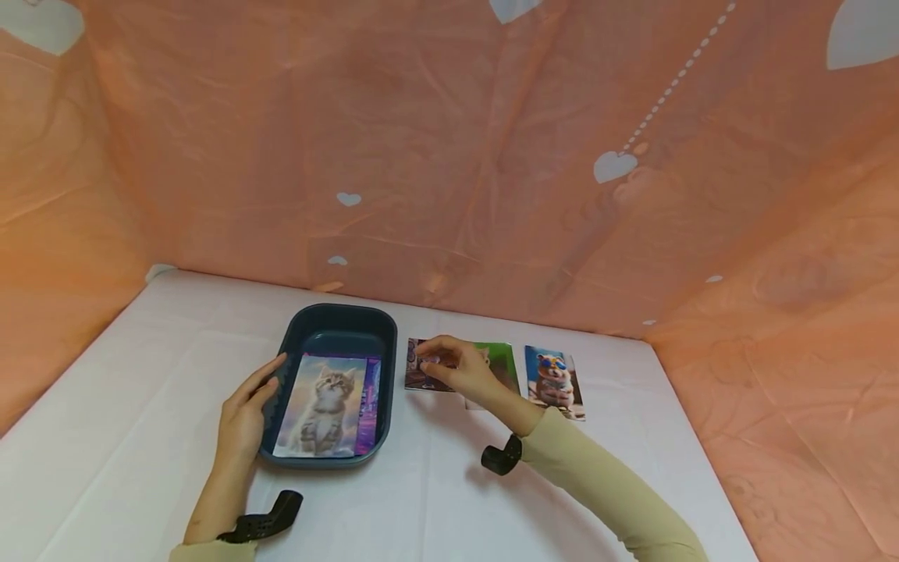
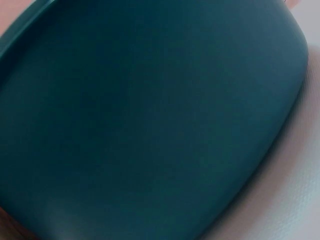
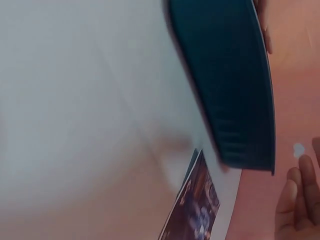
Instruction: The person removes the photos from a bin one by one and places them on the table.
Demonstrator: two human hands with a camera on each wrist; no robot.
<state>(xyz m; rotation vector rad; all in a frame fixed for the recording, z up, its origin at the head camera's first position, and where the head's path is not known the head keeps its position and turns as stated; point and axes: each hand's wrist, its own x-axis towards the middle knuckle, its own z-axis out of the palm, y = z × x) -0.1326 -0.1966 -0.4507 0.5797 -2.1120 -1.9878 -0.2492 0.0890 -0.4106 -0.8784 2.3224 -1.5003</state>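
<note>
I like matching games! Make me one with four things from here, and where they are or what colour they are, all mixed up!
Things:
1. kitten picture
2. tray
3. left hand
4. sunglasses animal picture

Places and colours:
A. at the tray's left edge
B. lying out on the white table
C. lying inside the tray
D. dark blue-green

Right pairs: 1-C, 2-D, 3-A, 4-B
</note>
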